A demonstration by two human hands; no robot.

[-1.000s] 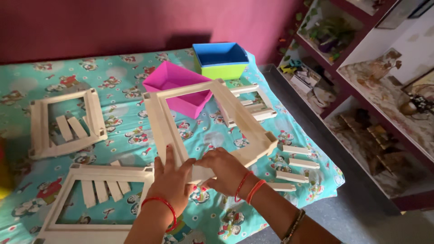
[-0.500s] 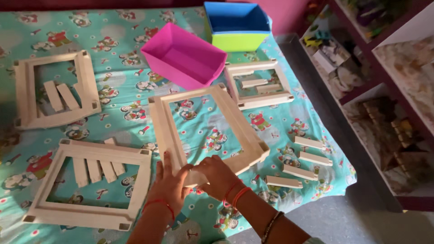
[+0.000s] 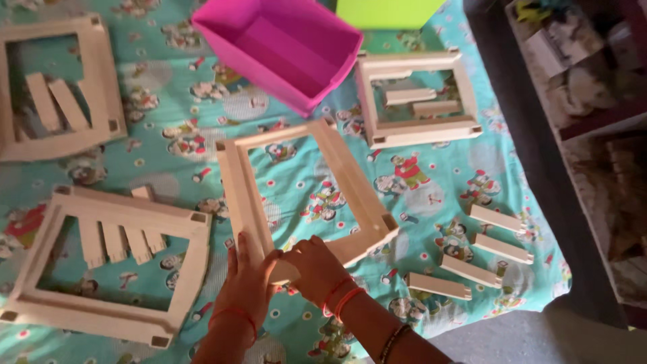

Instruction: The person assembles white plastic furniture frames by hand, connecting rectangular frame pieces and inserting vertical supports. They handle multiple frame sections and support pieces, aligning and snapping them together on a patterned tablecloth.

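Centre of frame: square cream plastic frame (image 3: 303,195) lies flat on a teal cartoon-print cloth (image 3: 168,145). Both hands press its near edge, lower centre. Left hand (image 3: 246,280) is laid flat, fingers spread along the left rail, prob. steadying it. Right hand (image 3: 315,264) curls over the bottom corner, gripping it; can't tell how tightly.

Around it:
- Similar moulded frames w/ loose slats inside, at left (image 3: 108,269), upper left (image 3: 57,87) and upper right (image 3: 418,98).
- Four short slats (image 3: 472,253) in a row, lower right.
- Glossy pink bin (image 3: 283,47), top centre.

Both hands' fingers (image 3: 259,259) hide the cream frame's (image 3: 350,182) near corner, seemingly.
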